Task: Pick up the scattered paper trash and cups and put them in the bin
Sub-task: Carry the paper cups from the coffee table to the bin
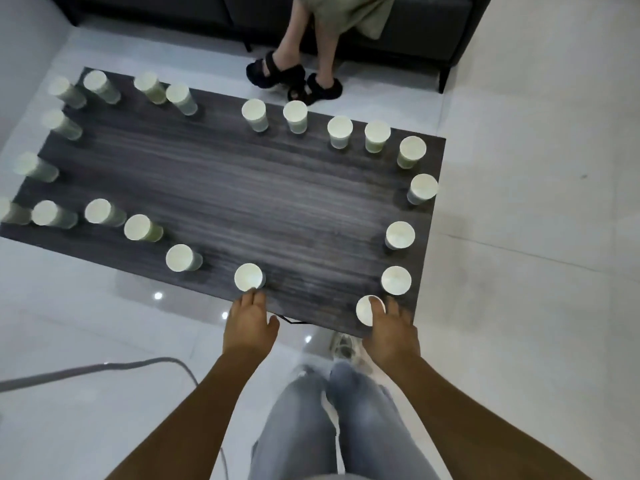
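The floor (pixel 536 168) is the biggest thing here. It is made of pale, shiny tiles, and small lights glint in it. At the far end is a dark sofa (pixel 398 26), where another person (pixel 311 46) sits in black sandals.

A low table (pixel 225 188) stands on the floor. Its top is flat, dark gray wood with long streaks running left to right. Many paper cups (pixel 377 136) stand upright around its edge like a ring. They are round, white on top and pale green or gray down the sides. The middle of the table is bare wood. No bin and no loose paper shows in the view.

The person stands at the near edge in gray jeans (pixel 329 427). A gray cable (pixel 104 368) curves over the floor on the near left.

The left hand (pixel 250 323) is open with straight fingers. Its tips just touch the near middle cup (pixel 248 277), and it holds nothing yet. The right hand (pixel 389 334) lies over the near right corner cup (pixel 365 309). Its fingers reach over the rim, but whether it grips the cup cannot be told.

The step looks like picking up these two near cups. Paper cups are light and squash easily, so a soft pinch around the sides should work best. Stacking cups inside each other would likely save trips.
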`<state>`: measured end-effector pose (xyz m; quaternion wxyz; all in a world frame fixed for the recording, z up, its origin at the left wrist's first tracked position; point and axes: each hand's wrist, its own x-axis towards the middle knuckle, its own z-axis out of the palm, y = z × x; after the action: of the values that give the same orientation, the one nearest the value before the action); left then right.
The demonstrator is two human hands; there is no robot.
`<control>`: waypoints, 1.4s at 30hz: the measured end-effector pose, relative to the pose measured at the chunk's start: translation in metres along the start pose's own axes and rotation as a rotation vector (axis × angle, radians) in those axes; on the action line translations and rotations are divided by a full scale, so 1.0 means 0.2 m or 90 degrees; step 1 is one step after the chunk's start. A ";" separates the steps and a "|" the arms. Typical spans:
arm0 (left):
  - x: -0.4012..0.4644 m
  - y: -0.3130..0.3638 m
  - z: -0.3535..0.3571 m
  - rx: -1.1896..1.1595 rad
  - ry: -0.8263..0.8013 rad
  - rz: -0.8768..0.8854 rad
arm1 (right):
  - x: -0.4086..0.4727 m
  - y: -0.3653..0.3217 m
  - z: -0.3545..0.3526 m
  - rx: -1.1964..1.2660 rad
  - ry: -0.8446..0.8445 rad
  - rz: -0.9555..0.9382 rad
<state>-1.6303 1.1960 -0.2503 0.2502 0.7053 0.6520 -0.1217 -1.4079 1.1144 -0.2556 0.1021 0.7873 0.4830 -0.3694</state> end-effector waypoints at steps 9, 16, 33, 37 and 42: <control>0.60 -0.11 0.12 0.065 -0.072 -0.042 | 0.46 0.01 0.22 -0.048 -0.034 0.046; 0.78 -0.17 0.24 0.062 -0.143 -0.059 | 0.55 -0.02 0.35 0.000 0.006 0.038; 0.73 -0.01 0.36 0.012 -0.133 0.073 | 0.54 0.05 0.35 0.043 0.022 0.060; 0.71 0.11 0.42 0.056 -0.143 0.147 | 0.54 0.08 0.35 0.069 0.044 0.056; 0.70 0.27 0.48 0.083 -0.156 0.217 | 0.53 0.11 0.38 0.064 0.055 0.044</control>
<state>-1.5456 1.2661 -0.3898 0.2983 0.8001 0.4788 -0.2041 -1.3985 1.1373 -0.3856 0.0543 0.8231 0.4402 -0.3547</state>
